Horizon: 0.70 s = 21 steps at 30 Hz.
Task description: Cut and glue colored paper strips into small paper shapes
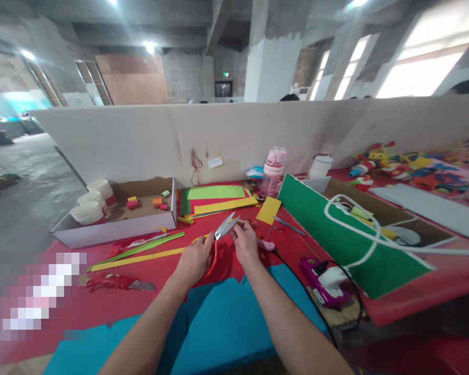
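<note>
From the head view, two bare hands meet over the red table [229, 265], with one pair of scissors [221, 228] at the centre of the clock. Its two blades stand parted, aiming towards one o'clock; its red handles drop towards six. The left hand [196, 258] has its fingers curled in on the scissors by the pivot. The right hand [245, 241] bunches its fingertips beside the blade tips; whether they pinch anything I cannot tell.

At nine o'clock lie one green strip [156, 245] and one yellow strip [140, 259], the latter running up to the left hand. One red-handled knife [121, 283] is at eight. At ten, one white box [113, 234] carries three stacks of paper cups [86, 213] and at least five small paper rolls [157, 202].

Several coloured sheets [214, 192] overlap at twelve, their number unclear. One pink bottle [272, 173] stands at one o'clock, one yellow card [269, 211] lies at two, one green panel [316, 224] leans at three, and one purple power strip [328, 297] sits at four.
</note>
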{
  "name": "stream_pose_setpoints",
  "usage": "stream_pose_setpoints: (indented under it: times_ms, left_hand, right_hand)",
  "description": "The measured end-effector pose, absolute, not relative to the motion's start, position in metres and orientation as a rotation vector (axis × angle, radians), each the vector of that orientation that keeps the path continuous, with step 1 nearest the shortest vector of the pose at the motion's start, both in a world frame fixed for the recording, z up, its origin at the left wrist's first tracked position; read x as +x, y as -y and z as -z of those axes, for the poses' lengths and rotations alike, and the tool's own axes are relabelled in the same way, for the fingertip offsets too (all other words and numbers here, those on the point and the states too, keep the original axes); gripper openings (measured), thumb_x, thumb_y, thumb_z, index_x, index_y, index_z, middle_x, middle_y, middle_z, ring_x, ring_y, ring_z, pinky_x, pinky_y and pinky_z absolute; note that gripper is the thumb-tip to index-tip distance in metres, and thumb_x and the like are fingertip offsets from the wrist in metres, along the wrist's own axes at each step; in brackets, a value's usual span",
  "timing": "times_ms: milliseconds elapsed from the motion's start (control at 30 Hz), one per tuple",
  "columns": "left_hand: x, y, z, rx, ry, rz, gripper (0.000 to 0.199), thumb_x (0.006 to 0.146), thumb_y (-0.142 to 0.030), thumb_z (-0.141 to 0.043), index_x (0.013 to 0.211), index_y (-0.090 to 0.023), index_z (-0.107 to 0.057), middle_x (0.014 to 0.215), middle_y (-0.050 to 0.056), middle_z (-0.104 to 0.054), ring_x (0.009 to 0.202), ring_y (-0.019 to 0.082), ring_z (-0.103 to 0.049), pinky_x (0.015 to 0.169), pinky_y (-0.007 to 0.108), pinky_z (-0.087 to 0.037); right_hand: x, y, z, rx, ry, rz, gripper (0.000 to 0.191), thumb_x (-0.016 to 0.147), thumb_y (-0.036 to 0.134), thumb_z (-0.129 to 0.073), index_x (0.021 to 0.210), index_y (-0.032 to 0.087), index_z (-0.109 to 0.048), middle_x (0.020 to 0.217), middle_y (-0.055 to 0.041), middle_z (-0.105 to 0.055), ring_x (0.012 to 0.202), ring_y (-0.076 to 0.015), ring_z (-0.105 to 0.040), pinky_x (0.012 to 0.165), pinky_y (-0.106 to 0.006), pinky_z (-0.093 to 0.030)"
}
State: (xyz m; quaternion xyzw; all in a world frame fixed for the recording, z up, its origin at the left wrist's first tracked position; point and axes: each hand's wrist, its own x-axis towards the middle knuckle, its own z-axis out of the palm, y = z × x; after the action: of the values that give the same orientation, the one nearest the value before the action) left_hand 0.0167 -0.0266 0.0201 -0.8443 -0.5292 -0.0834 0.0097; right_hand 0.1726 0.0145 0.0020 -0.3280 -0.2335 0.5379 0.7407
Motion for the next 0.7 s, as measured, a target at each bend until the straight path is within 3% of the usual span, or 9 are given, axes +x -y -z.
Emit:
stream_pose_setpoints:
  times_ms: [700]
  left_hand:
    - [0.0202, 0.0299, -0.0258, -2.685, 1.749, 0.262, 0.045, 0.092, -0.024, -0.033, 0.136, -0.02, -0.028, 0.103, 0.012, -0.058, 0.084, 0.022, -0.063, 0.069, 0.029, -0.048]
  right_hand:
    - [0.1711, -0.0142, -0.0021, -0.715, 0.516, -1.171, 0.024, 0.063, 0.024, -0.076, 0.08, 0.018, -0.061, 0.079, -0.0004, -0.068, 0.078, -0.0147, -0.067, 0.08, -0.031, -0.055]
